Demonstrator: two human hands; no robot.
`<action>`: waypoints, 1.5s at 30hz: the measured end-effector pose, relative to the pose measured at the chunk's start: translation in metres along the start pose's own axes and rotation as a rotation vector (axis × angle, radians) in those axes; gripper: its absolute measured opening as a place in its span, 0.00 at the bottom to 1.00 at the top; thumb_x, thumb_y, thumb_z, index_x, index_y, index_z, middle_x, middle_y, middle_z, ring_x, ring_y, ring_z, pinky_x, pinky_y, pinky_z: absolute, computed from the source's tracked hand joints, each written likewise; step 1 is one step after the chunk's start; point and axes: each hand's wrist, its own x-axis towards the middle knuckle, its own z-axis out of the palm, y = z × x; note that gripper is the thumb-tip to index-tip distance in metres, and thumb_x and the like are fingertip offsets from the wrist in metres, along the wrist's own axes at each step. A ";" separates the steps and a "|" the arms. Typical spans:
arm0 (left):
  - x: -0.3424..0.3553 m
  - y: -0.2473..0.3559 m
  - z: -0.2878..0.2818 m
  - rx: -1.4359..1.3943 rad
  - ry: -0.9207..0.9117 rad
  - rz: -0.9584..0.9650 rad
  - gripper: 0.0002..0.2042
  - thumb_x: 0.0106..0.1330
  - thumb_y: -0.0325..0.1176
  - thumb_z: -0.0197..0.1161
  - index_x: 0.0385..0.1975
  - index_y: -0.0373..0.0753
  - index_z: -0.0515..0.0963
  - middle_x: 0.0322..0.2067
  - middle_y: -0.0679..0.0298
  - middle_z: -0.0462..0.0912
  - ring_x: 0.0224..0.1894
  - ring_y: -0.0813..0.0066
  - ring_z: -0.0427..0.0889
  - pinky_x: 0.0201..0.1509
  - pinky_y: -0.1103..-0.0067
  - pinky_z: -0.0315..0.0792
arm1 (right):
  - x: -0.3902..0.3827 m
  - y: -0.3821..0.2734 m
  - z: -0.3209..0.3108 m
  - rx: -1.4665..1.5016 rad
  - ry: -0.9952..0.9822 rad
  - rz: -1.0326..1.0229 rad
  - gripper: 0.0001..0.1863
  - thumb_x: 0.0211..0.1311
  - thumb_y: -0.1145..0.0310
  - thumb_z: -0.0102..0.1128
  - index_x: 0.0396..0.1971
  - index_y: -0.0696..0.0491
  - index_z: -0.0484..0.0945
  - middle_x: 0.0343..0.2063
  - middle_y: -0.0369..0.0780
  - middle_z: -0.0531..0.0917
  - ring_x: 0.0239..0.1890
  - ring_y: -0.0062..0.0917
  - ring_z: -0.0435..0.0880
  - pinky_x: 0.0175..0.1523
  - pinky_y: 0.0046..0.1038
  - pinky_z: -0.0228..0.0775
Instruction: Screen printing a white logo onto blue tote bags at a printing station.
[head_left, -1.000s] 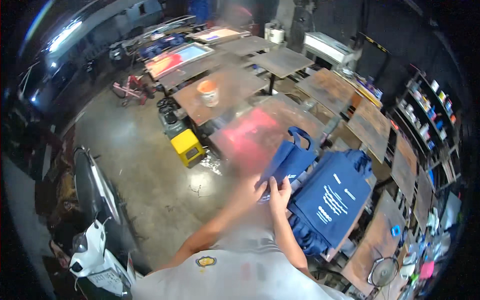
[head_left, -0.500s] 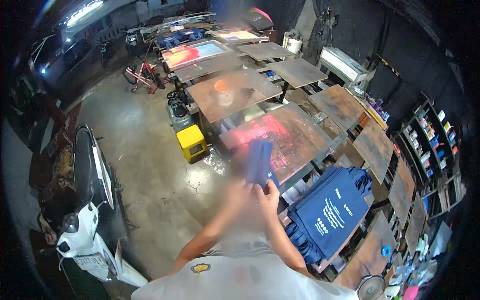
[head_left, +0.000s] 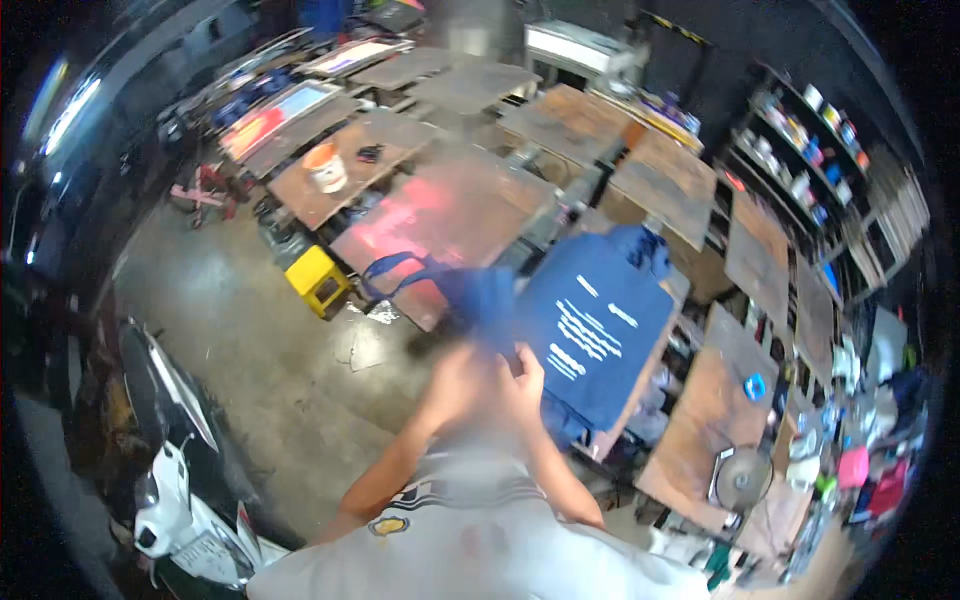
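Note:
My two hands are together at the middle, holding a navy blue tote bag whose cloth straps loop out to the left. My left hand is closed at the bag's lower edge, its fingers partly smeared by a blurry streak. Thumb and fingers of my right hand pinch the same edge from the right. Close to my right hand lies a stack of navy tote bags, the top one printed in white, with straps bunched at its far end.
Ahead stands a work board with pink stains. Beyond it, a white and orange bucket rests on another board. A yellow and grey machine is on the floor at left, a white motorbike nearer. Shelves of bottles stand right.
My view has swung to the right, so the stack appears nearer the middle. The held bag's straps now hang out loosely to the left, where before it was a compact fold.

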 end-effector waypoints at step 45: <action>0.072 0.107 0.224 0.235 -0.263 0.328 0.18 0.64 0.37 0.66 0.47 0.30 0.74 0.32 0.47 0.82 0.34 0.54 0.83 0.38 0.66 0.75 | 0.010 -0.013 -0.212 -0.461 0.516 -0.101 0.13 0.56 0.69 0.64 0.36 0.62 0.77 0.28 0.58 0.77 0.32 0.49 0.81 0.37 0.44 0.70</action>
